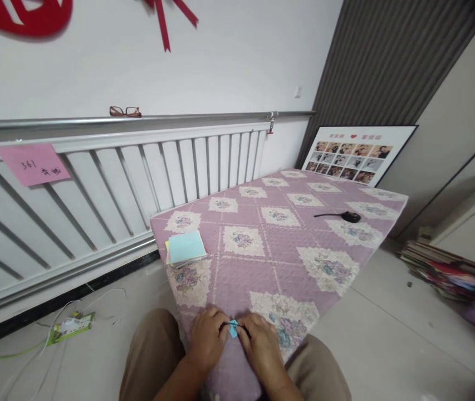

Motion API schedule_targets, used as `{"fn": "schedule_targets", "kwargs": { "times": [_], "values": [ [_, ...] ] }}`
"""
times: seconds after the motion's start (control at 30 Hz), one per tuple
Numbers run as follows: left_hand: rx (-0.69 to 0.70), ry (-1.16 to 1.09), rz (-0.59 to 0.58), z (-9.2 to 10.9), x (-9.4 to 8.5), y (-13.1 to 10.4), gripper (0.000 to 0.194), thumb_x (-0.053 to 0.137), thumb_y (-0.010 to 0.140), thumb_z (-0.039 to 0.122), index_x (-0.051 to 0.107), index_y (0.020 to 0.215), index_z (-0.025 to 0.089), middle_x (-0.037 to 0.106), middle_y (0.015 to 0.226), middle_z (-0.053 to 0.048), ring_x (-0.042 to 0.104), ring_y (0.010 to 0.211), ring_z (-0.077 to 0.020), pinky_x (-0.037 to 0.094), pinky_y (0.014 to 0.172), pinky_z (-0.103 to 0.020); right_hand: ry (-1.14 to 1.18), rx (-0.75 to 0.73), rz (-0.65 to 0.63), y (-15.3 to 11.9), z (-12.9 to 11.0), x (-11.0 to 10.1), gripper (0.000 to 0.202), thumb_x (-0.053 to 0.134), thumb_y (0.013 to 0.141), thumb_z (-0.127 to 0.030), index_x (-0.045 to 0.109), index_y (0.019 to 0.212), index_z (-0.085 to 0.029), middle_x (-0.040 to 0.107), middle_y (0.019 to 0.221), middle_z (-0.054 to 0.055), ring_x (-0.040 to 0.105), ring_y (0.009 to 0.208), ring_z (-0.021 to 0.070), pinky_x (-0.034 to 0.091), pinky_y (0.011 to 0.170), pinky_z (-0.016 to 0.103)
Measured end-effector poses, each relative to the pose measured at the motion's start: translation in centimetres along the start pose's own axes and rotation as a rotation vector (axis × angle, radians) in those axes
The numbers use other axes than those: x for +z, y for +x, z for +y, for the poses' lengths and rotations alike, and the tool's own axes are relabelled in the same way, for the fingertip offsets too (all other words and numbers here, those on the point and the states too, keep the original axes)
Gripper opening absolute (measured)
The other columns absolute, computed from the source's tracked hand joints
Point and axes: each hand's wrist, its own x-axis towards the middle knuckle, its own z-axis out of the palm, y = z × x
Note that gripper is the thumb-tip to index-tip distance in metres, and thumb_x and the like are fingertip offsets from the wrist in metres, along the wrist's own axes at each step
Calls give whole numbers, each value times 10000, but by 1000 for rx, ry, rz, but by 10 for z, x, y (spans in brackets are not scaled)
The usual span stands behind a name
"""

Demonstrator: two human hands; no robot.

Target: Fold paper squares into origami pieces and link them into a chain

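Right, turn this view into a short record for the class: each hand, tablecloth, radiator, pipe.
Left hand: pinching small folded blue paper
Right hand: pinching the paper's other side
Tablecloth: purple, with floral diamonds
On tablecloth: square-paper stack, light blue uppermost; black object with thin tail
Radiator: white, pink note marked 361
Pipe above radiator: eyeglasses

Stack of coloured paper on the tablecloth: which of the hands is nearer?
Left. The left hand is on the near side of the stack, slightly right; the right hand is farther right, across the small blue paper.
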Motion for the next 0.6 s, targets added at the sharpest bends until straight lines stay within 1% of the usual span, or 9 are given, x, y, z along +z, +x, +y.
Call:
{"fn": "schedule_targets", "kwargs": {
  "times": [0.13,0.27,0.4,0.5,0.6],
  "values": [
    [1,-6,14,0,3,2,139,527,840,199,656,856,250,624,921,6,544,918,-175,374,805,-299,11,19,48,-2,6,8,119,561,839,-211,601,943,-251,660,878,3,602,868,208,390,764,336],
    [13,-12,43,-1,5,0,146,531,840,198,645,901,266,622,942,8,537,934,-183,366,821,-312,-3,3,52,-4,7,10,83,545,822,-166,580,832,-240,636,803,-5,593,810,197,385,742,326],
    [10,-20,59,0,4,-2,185,498,849,175,627,952,259,625,957,-3,539,943,-187,373,820,-316,-22,-14,52,-3,4,7,110,530,820,-159,585,830,-253,634,808,-5,588,820,197,384,732,320],
    [44,-5,34,-1,4,-1,168,500,852,167,638,903,249,620,955,-2,542,931,-175,381,816,-303,-33,-18,44,-2,3,7,109,532,824,-172,597,825,-260,638,815,-5,589,828,199,385,730,319],
    [63,29,7,-2,5,1,156,521,856,188,654,902,255,615,956,-2,540,926,-171,387,821,-300,-44,-31,42,0,4,8,111,529,833,-188,609,820,-265,640,818,0,589,824,196,384,712,310]
  ]
}}
